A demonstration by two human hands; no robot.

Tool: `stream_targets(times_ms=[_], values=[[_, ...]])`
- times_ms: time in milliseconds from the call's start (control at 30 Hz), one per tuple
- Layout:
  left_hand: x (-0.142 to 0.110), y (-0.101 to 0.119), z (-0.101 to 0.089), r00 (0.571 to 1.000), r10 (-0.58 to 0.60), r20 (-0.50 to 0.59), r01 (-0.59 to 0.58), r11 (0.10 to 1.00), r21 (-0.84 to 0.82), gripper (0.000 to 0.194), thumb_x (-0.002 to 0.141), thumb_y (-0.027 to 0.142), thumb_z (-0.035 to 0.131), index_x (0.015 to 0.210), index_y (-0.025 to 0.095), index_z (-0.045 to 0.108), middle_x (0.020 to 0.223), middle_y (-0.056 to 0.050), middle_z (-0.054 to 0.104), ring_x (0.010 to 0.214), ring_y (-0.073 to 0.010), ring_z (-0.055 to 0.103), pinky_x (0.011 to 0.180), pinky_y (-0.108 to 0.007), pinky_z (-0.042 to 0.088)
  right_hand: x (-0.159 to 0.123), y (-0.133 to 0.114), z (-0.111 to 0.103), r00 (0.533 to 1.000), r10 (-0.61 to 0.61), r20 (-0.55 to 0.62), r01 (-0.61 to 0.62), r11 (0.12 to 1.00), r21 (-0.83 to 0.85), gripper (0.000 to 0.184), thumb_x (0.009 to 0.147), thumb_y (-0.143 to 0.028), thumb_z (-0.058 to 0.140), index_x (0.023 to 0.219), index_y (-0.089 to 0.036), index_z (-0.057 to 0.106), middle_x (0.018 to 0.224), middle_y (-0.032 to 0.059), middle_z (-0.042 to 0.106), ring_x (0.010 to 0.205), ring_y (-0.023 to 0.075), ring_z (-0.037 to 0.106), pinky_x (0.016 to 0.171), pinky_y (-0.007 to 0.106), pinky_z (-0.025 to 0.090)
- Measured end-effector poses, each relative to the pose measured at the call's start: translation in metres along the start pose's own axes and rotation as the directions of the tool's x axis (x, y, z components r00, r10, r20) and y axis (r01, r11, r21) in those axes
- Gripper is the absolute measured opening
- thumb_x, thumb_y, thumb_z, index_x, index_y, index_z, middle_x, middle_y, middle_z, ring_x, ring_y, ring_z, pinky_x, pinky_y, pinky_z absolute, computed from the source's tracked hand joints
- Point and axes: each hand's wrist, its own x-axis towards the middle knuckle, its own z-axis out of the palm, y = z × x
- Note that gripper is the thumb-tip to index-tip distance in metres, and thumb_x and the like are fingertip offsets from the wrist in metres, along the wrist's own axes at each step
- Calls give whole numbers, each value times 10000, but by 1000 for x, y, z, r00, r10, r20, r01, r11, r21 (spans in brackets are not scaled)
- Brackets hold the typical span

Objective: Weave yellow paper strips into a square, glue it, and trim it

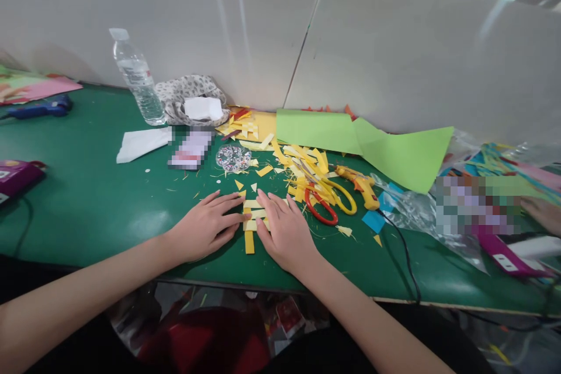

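Woven paper strips lie flat on the green table in front of me, pale yellow ones (251, 225) running across and a deeper yellow strip (249, 242) sticking out toward me. My left hand (208, 227) rests at their left side, fingers stretched out and the tips touching the strips. From the right, my right hand (287, 231) lies over them with its fingers extended and covers part of the weave. Neither hand grips anything. Just beyond the right hand are scissors (322, 207) with red and yellow handles, partly among yellow paper scraps (302, 163).
A yellow glue gun (362, 186) with a black cord lies right of the scissors. Behind are green paper (319, 131), a round bead-like piece (234, 158), a water bottle (138, 79) and a spotted cloth (175, 93). Another person's hand (541, 213) is at far right.
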Motion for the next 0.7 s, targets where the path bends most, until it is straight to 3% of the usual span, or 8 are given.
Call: stream_targets(times_ms=[133, 367, 567, 633, 700], values=[[0, 0, 0, 1000, 4, 11, -4, 1000, -5, 379, 907, 250, 367, 1265, 318, 474, 1354, -60, 465, 1265, -230, 396, 1014, -502, 324, 0, 0, -1, 1000, -9, -19, 9, 1000, 9, 452, 902, -260, 340, 1327, -116, 389, 1252, 125, 557, 1204, 259, 440, 1035, 515, 283], [0, 0, 0, 1000, 5, -6, -5, 999, -38, 356, 888, 228, 393, 1212, 289, 528, 1338, -62, 473, 1271, -237, 382, 1027, -483, 316, 0, -1, -5, 984, -176, 19, 174, 981, 80, 459, 894, -213, 340, 1349, -160, 354, 1267, 96, 548, 1216, 206, 438, 1044, 468, 311], [0, 0, 0, 1000, 1, 14, -1, 1000, -1, 366, 894, 220, 375, 1223, 311, 506, 1431, -58, 352, 1317, -247, 308, 1014, -501, 322, 5, -4, -9, 992, -122, 32, 117, 986, 121, 445, 902, -237, 343, 1335, -138, 362, 1253, 114, 556, 1207, 214, 449, 1041, 477, 300], [0, -1, 0, 1000, 3, 21, -3, 1000, -3, 369, 901, 225, 366, 1235, 317, 492, 1451, -49, 319, 1331, -249, 279, 1016, -504, 318, 8, 0, -23, 996, -92, 9, 88, 975, 202, 446, 896, -236, 364, 1335, -158, 355, 1209, 88, 592, 1157, 196, 499, 1019, 447, 338], [-1, -1, 1, 999, 6, 34, -5, 1000, -16, 373, 909, 235, 354, 1255, 317, 469, 1431, -39, 359, 1324, -236, 298, 1026, -500, 310, 9, 10, -44, 1000, -6, -24, 13, 962, 271, 388, 884, -259, 409, 1264, -193, 443, 1088, 61, 656, 1030, 188, 580, 903, 386, 442]])
